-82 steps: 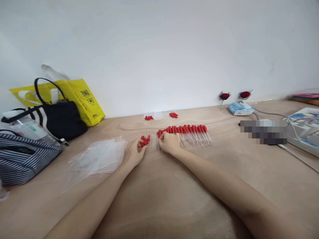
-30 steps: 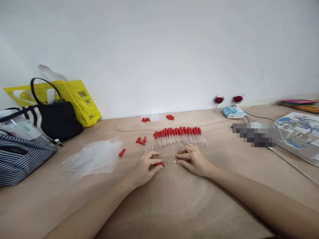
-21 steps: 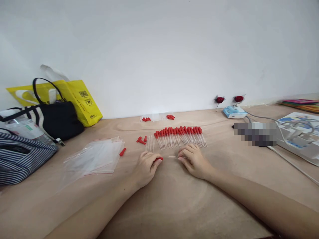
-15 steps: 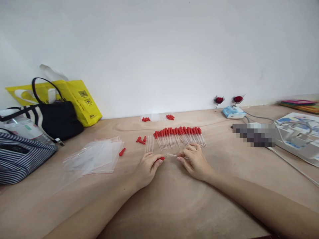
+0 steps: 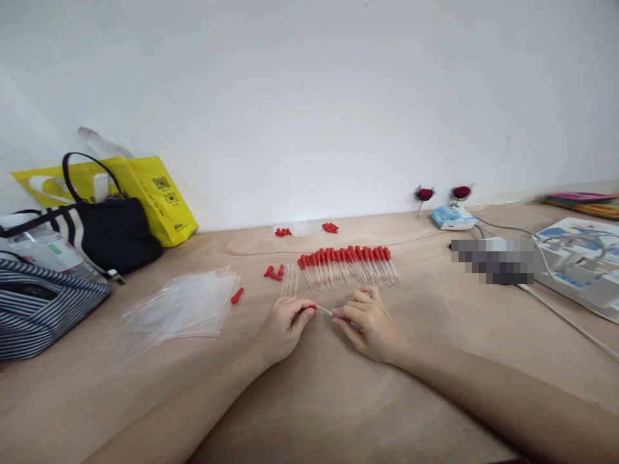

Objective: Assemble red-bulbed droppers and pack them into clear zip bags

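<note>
My left hand (image 5: 284, 324) pinches a small red rubber bulb (image 5: 312, 308) between thumb and fingers. My right hand (image 5: 368, 322) pinches a thin clear glass pipette tube (image 5: 325, 311), whose end meets the bulb. Just beyond the hands lies a row of several finished droppers with red bulbs (image 5: 348, 264). A few bare glass tubes (image 5: 289, 281) lie left of the row. Loose red bulbs (image 5: 273, 272) sit nearby, and one more red bulb (image 5: 236, 296) rests beside the plastic bags.
Clear zip bags (image 5: 181, 307) lie at the left. A black handbag (image 5: 113, 232), a yellow bag (image 5: 159, 193) and a striped bag (image 5: 46, 303) stand further left. Small bags with red bulbs (image 5: 304, 227) are by the wall. Cables, a white box (image 5: 578, 267) and a blue device (image 5: 453, 217) are at right.
Both hands drew back from the dropper row towards me. The left hand took a red bulb and the right a glass tube; tube and bulb have now come together.
</note>
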Available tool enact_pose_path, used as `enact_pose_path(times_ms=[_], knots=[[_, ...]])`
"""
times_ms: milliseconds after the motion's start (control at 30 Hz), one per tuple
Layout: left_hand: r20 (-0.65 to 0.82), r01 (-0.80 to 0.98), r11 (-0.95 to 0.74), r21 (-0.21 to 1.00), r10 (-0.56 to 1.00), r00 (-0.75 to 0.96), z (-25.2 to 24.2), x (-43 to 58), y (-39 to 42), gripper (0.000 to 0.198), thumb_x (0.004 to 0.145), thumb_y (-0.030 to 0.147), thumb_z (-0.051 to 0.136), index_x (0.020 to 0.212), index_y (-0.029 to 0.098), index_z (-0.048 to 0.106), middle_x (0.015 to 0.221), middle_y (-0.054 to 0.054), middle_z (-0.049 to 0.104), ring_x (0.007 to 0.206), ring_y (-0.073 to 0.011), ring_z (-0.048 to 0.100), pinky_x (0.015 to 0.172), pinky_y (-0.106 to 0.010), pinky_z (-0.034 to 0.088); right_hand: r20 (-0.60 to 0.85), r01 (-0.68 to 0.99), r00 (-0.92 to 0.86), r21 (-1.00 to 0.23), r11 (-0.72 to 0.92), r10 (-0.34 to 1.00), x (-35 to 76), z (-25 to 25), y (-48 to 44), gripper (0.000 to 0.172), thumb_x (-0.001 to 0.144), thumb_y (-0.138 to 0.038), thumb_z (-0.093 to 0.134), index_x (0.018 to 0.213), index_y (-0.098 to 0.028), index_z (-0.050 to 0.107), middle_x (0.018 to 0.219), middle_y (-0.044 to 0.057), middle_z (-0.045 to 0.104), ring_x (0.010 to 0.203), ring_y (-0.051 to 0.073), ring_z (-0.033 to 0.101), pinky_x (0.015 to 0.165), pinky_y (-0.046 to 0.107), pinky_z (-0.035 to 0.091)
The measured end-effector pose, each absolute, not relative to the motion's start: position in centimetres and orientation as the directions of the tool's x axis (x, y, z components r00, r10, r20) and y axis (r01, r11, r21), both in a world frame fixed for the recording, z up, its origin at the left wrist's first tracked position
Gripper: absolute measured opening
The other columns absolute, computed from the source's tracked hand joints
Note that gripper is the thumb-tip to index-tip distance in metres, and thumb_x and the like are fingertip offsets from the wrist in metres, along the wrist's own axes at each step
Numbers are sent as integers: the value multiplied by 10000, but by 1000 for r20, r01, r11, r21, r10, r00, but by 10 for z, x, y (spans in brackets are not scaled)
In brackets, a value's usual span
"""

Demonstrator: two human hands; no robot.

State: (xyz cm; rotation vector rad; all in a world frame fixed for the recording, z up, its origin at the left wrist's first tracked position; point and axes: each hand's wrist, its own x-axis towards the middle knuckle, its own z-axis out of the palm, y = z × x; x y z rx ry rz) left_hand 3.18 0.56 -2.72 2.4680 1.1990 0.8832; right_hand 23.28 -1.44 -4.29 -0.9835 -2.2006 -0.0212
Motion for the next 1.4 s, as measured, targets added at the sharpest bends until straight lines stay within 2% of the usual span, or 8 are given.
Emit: enact_pose_path(times_ms=[167,367,533,733,967,1267,1400], knots=[[412,600,-648,469,761,501,-28,31,6,192,838,261,428,775,199,598,692,-1,649,673,-153,568,763,-330,398,580,619,-550,-199,759,601,235,-41,-12,201,854,-234,434,834,-183,627,621,11,589,686,141,450,733,317,266],[398,593,-709,381,705,587,-32,29,3,186,846,228,412,782,206,585,677,22,647,633,-127,571,887,-386,312,587,579,-618,-109,808,523,244,-33,-4,208,833,-191,440,838,-196,648,617,15,584,701,151,433,790,356,247],[435,579,-754,312,654,618,-33,30,-1,207,857,235,391,781,203,581,683,9,649,654,-132,575,892,-391,299,577,574,-641,-76,815,505,246,-32,-3,243,827,-166,417,832,-214,655,606,12,574,698,151,422,809,370,235],[477,585,-755,295,647,595,-33,32,0,198,854,241,386,775,195,561,655,7,622,633,-128,560,886,-371,321,592,607,-576,-152,780,564,242,-37,-8,203,837,-238,443,825,-202,643,607,6,576,691,142,433,780,355,238],[488,552,-796,249,595,639,-34,32,-1,162,841,203,393,779,191,541,665,15,606,631,-122,552,905,-379,292,577,581,-565,-230,781,590,237,-36,-9,228,850,-216,396,775,-171,607,612,9,568,663,138,411,743,342,240],[488,517,-831,205,545,682,-35,32,-2,157,841,221,399,776,187,538,655,6,608,645,-132,549,909,-381,283,488,569,-568,-349,745,663,230,-36,-12,272,865,-214,377,661,-168,551,563,-9,566,638,126,416,716,323,229],[493,527,-824,208,553,672,-35,32,-2,173,847,224,393,779,181,546,649,8,607,644,-128,549,915,-377,270,444,587,-554,-391,709,704,228,-36,-12,260,869,-205,385,689,-179,570,584,-17,589,636,119,426,710,311,228]])
